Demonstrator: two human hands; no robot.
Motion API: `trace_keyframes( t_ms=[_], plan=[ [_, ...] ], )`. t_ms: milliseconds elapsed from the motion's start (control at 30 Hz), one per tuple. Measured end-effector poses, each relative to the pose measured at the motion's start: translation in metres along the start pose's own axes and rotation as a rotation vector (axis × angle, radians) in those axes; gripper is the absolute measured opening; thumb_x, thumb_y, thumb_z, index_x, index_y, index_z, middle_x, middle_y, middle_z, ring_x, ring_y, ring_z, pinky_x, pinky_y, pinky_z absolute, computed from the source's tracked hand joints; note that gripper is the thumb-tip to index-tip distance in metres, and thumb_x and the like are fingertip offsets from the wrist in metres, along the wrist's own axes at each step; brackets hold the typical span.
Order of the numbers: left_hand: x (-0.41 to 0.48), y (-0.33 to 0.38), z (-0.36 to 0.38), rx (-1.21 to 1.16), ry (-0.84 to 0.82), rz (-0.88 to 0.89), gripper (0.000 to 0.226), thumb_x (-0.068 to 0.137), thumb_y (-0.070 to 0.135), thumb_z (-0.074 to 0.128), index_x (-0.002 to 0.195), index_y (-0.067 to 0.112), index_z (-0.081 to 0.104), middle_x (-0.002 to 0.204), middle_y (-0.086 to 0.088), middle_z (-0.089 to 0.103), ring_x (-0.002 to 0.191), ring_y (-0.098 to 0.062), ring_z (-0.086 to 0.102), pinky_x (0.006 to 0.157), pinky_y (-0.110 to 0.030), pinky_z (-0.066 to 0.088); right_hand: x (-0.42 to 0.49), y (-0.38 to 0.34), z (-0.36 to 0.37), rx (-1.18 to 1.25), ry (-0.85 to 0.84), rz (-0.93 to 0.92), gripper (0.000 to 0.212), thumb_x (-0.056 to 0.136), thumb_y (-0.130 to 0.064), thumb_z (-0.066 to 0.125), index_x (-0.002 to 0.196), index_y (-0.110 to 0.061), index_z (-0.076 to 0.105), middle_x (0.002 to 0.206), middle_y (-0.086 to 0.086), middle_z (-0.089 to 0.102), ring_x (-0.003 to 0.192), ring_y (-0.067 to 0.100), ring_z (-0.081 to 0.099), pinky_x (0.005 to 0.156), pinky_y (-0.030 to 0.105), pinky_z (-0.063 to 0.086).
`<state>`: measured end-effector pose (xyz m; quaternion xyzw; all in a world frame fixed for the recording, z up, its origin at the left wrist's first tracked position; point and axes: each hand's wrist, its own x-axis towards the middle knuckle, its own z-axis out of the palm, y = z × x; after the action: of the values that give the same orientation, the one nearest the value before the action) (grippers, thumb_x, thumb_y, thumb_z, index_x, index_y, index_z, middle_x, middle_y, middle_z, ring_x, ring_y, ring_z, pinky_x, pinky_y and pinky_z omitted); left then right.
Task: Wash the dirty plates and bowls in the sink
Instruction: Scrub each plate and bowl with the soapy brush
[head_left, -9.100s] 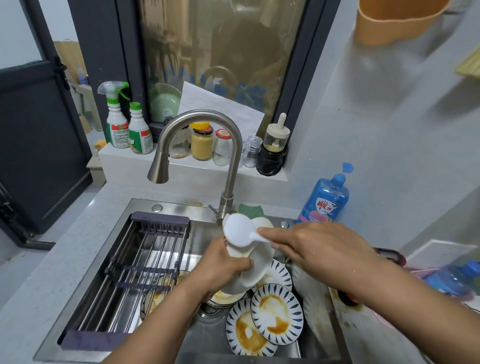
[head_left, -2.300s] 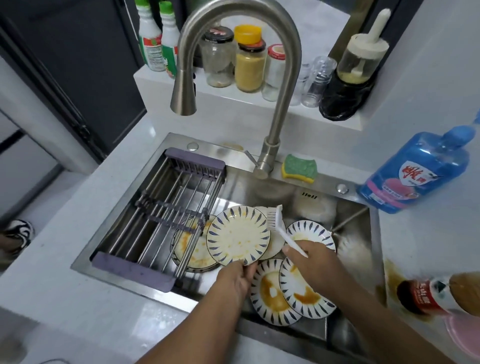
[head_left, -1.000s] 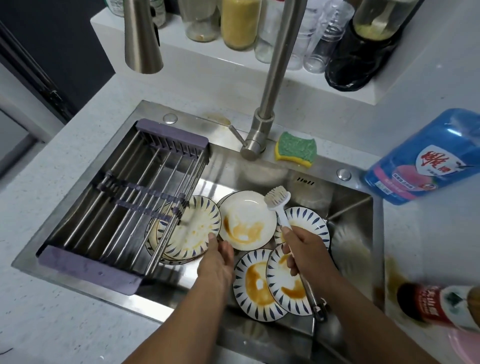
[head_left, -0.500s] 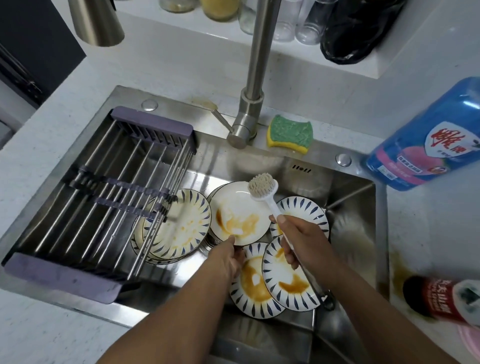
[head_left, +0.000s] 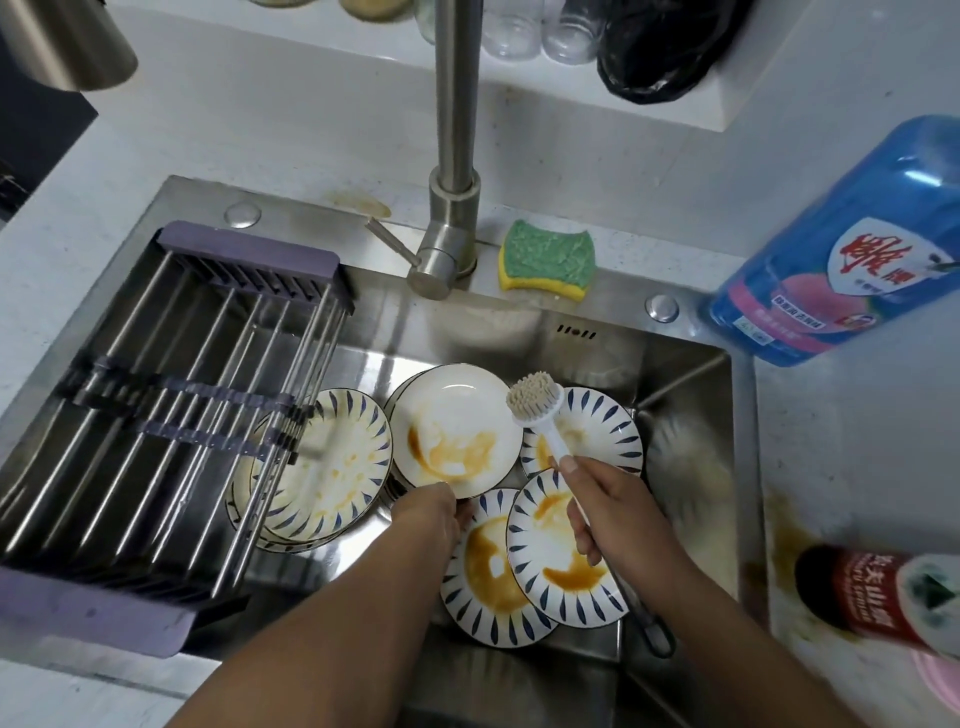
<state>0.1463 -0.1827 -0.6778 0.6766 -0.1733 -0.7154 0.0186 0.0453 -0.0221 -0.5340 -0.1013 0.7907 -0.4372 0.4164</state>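
Steel sink (head_left: 685, 364), middle: pinching white plate (head_left: 452, 415) at near rim with left hand (head_left: 434, 512), gripping brush (head_left: 535, 402) in right hand (head_left: 613, 514). Scrubbing step, seemingly; next, turn bristles down onto sauce (head_left: 457, 452).

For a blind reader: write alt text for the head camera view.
A left hand grips the near rim of a sauce-stained white plate in a steel sink; the right hand holds a white brush beside it. Dirty striped plates lie around, a drying rack spans the sink's left, and a sponge sits by the tap.
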Motion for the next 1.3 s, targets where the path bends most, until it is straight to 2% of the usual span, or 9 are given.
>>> trace_keyframes(
  t_ms=[100,167,333,533,767,900,1033,1167,1300],
  plan=[
    [-0.003,-0.001,0.006,-0.031,0.085,0.003,0.015,0.097,-0.006,0.047,0.099,0.006,0.056,0.085,-0.009,0.061,0.078,-0.026,0.063,0.061,-0.031,0.060,0.000,0.002,0.000,-0.004,0.001,0.032,0.035,0.105,-0.040,0.050,0.097,-0.012,0.069,0.056,-0.001,0.050,0.049,0.016,0.051,0.047,0.029,0.043],
    [-0.007,-0.001,0.013,-0.091,0.131,0.013,0.014,0.097,-0.005,0.048,0.098,0.005,0.058,0.085,-0.012,0.063,0.076,-0.029,0.064,0.050,-0.033,0.060,0.002,0.004,0.001,-0.006,-0.007,0.058,0.037,0.104,-0.040,0.051,0.097,-0.008,0.068,0.057,0.000,0.050,0.049,0.017,0.051,0.046,0.028,0.042],
    [-0.019,0.003,0.024,-0.114,0.077,0.031,0.025,0.100,0.003,0.049,0.123,-0.001,0.058,0.098,-0.012,0.063,0.076,-0.024,0.064,0.045,-0.025,0.054,0.007,0.001,0.004,-0.026,-0.024,0.054,0.036,0.102,-0.037,0.057,0.068,-0.025,0.062,0.057,0.000,0.051,0.049,0.017,0.051,0.048,0.030,0.043],
    [-0.037,0.005,0.026,-0.214,0.051,-0.004,0.034,0.092,0.003,0.066,0.124,-0.004,0.057,0.103,-0.018,0.066,0.075,-0.026,0.066,0.039,-0.026,0.053,0.007,0.000,0.006,-0.041,-0.048,0.034,0.013,0.099,-0.029,0.063,0.090,-0.023,0.070,0.059,0.001,0.052,0.051,0.016,0.052,0.047,0.029,0.044],
    [-0.071,0.009,0.029,-0.314,-0.170,-0.088,0.024,0.094,-0.016,0.045,0.115,-0.008,0.055,0.097,-0.027,0.063,0.081,-0.038,0.065,0.037,-0.034,0.054,-0.004,-0.009,0.002,-0.068,0.032,0.008,0.016,0.099,-0.036,0.062,0.113,-0.040,0.067,0.060,-0.002,0.061,0.048,0.013,0.056,0.045,0.026,0.044],
    [-0.092,-0.001,0.016,-0.265,-0.267,-0.090,0.049,0.088,-0.022,0.044,0.134,-0.005,0.049,0.123,-0.033,0.062,0.096,-0.050,0.069,0.054,-0.050,0.061,-0.009,-0.028,-0.015,-0.442,0.072,-0.093,0.029,0.106,-0.037,0.041,0.123,-0.043,0.063,0.070,-0.016,0.065,0.068,0.010,0.058,0.066,0.030,0.045],
    [-0.117,0.002,-0.004,-0.058,-0.436,-0.001,0.054,0.088,-0.023,0.045,0.132,0.009,0.053,0.123,-0.026,0.067,0.101,-0.048,0.070,0.080,-0.062,0.059,-0.028,-0.061,-0.036,-1.009,-0.007,-0.161,0.041,0.108,-0.040,0.036,0.147,-0.045,0.046,0.129,-0.006,0.068,0.109,0.018,0.063,0.089,0.033,0.048],
    [-0.147,0.019,-0.016,0.151,-0.582,0.064,0.061,0.087,-0.021,0.051,0.136,0.015,0.049,0.119,-0.024,0.071,0.100,-0.044,0.073,0.087,-0.061,0.058,-0.057,-0.087,-0.030,-1.262,-0.040,-0.246,0.041,0.106,-0.045,0.036,0.147,-0.053,0.038,0.126,-0.005,0.060,0.112,0.020,0.060,0.091,0.035,0.049],
    [-0.189,0.033,-0.031,0.277,-0.678,0.133,0.056,0.088,-0.020,0.048,0.129,0.018,0.052,0.119,-0.022,0.071,0.100,-0.045,0.072,0.076,-0.057,0.062,-0.082,-0.122,-0.015,-1.344,0.057,-0.314,0.040,0.109,-0.041,0.031,0.147,-0.050,0.032,0.119,0.001,0.056,0.103,0.026,0.064,0.084,0.038,0.052]
  ],
)
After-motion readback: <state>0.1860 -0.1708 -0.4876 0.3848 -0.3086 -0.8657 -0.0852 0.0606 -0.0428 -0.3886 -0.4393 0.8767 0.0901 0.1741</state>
